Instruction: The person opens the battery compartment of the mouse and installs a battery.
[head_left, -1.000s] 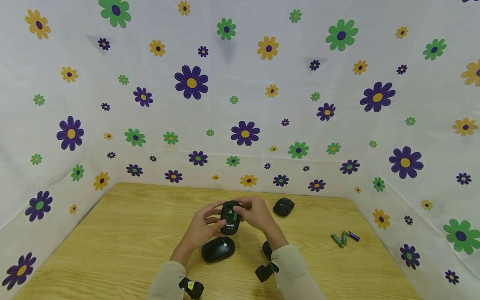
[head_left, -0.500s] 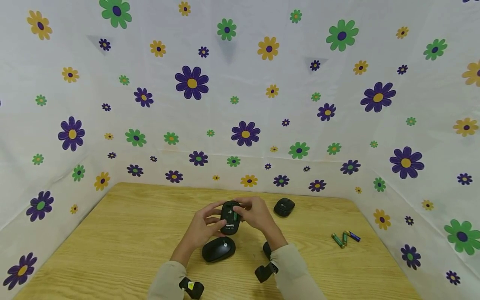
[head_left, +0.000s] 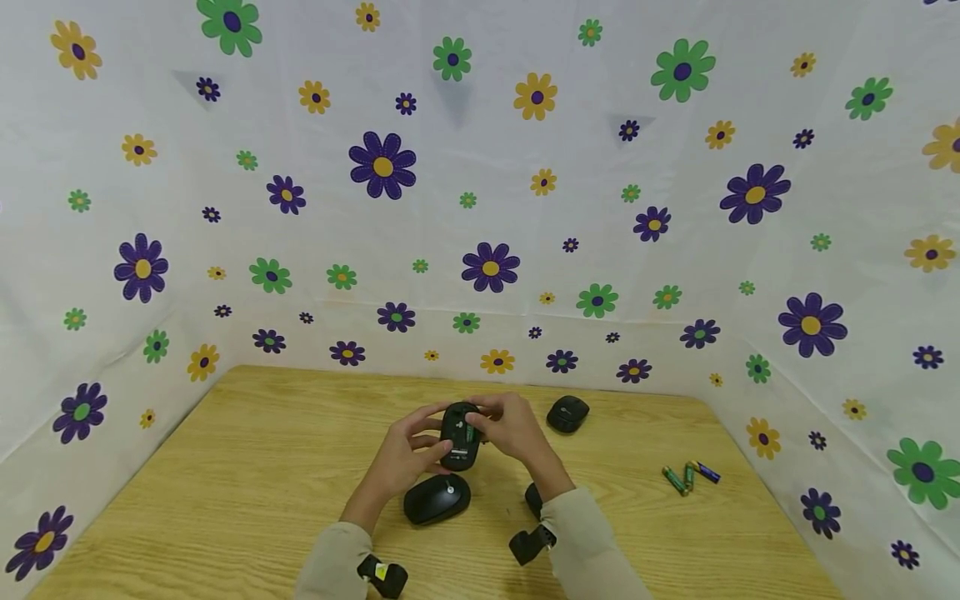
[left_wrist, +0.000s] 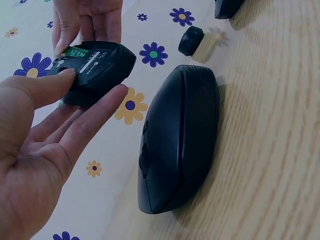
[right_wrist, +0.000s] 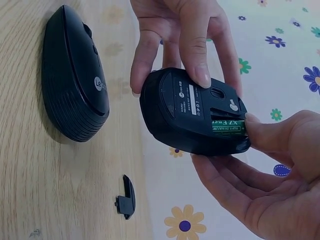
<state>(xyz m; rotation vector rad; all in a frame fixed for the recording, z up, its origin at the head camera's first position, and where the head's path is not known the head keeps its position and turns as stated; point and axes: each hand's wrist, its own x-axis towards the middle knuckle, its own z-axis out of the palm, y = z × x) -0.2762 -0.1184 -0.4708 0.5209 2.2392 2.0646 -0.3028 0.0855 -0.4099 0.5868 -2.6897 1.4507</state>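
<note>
A black computer mouse (head_left: 459, 457) is held bottom up above the table, its battery bay uncovered. My left hand (head_left: 407, 452) grips it from the left, thumb on the underside near the label and fingers around the far edge. At the bay, a green battery (right_wrist: 227, 126) lies in the slot. The thumb of my right hand (head_left: 514, 429) presses at the battery's end, while its fingers support the mouse from below in the right wrist view. Just in front of the hands sits a second black mouse (head_left: 437, 499), right way up.
A small black battery cover (right_wrist: 126, 198) lies on the wooden table (head_left: 285, 467). Farther back right is another black mouse (head_left: 567, 414). Two green batteries (head_left: 675, 480) and a blue battery (head_left: 705, 472) lie at the right. My right wrist partly hides a dark object (head_left: 534, 500).
</note>
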